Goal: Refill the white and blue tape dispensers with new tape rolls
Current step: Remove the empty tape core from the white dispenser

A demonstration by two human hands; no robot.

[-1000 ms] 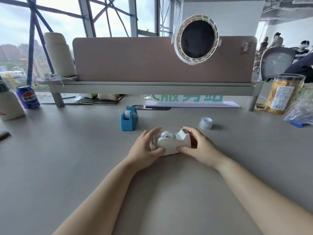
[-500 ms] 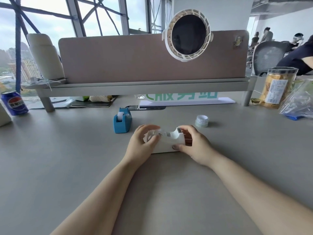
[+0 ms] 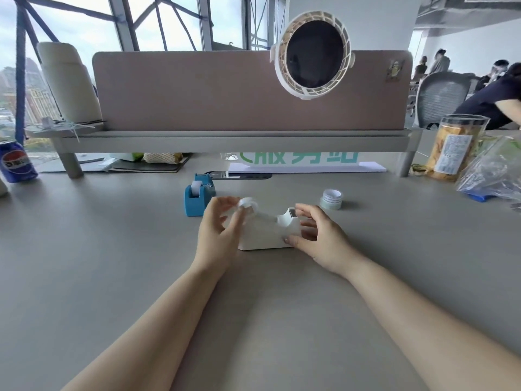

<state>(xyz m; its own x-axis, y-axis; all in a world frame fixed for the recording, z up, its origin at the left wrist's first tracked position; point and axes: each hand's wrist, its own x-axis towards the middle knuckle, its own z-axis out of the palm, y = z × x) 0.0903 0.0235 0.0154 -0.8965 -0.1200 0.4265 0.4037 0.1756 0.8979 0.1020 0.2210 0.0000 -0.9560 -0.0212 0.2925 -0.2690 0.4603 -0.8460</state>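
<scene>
**Two dispensers, three rolls**

Left hand [image 3: 218,232] pinches one small white roll [image 3: 248,205] above the white dispenser [image 3: 265,234]; right hand [image 3: 317,238] grips its cutter end. We count one loaded roll [image 3: 196,187] in the blue dispenser [image 3: 197,203], one spare roll [image 3: 331,198] on the desk [image 3: 112,263].

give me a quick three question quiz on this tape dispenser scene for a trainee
1. True or false: the blue tape dispenser holds a roll.
2. The small white roll above the white tape dispenser is held by: A the left hand, B the right hand, C neither.
3. Fill in: the right hand grips the white tape dispenser at its ___ end.
Key: 1 true; 2 A; 3 cutter.
</scene>
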